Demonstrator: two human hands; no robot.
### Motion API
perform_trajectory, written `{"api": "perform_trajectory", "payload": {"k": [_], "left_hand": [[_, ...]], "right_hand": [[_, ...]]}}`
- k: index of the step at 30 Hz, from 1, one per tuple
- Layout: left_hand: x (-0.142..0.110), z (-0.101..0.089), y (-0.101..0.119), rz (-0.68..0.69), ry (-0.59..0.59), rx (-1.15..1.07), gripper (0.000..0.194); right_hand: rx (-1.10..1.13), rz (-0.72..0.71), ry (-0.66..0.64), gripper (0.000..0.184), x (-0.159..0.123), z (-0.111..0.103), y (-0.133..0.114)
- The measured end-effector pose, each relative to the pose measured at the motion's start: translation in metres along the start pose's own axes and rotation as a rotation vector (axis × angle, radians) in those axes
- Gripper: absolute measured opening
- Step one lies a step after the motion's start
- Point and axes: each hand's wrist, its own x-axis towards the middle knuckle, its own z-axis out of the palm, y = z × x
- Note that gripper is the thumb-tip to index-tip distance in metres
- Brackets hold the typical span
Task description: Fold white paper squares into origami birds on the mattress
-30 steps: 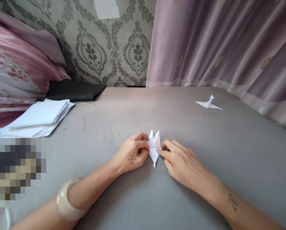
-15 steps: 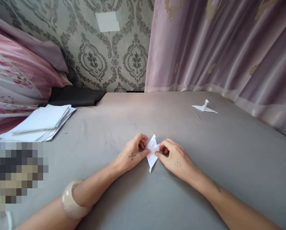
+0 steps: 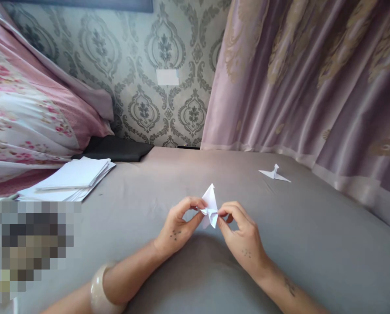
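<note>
A small folded white paper figure (image 3: pixel 210 201), with one pointed flap standing up and others spread below, is held between my two hands over the grey surface. My left hand (image 3: pixel 178 224) pinches its left side between thumb and forefinger. On the opposite side, the thumb and fingertips of my right hand (image 3: pixel 244 235) are closed on the right edge. The fingertips hide parts of the folds. Farther back to the right lies another folded paper figure (image 3: pixel 275 173), with flat wings and a raised middle, touched by neither hand.
A stack of white paper sheets (image 3: pixel 75 174) lies at the left, beside a dark folded cloth (image 3: pixel 116 149). Purple curtains (image 3: pixel 267 109) hang along the right edge, floral fabric (image 3: pixel 34 117) at the left. A pixelated patch covers the lower left.
The paper figure has been tilted, so a broad flap now points up and smaller folds face me. Both hands stay pinched on it. The view has tipped upward, showing more wall.
</note>
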Motion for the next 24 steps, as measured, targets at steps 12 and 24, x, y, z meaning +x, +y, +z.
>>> {"api": "perform_trajectory", "payload": {"k": [12, 24], "left_hand": [[0.008, 0.003, 0.010, -0.352, 0.080, -0.553, 0.021], [0.004, 0.003, 0.013, -0.429, 0.014, -0.550, 0.023]], "right_hand": [[0.261, 0.488, -0.144, 0.025, 0.016, 0.001, -0.009], [0.100, 0.221, -0.039, 0.013, 0.004, 0.004, -0.019]]}}
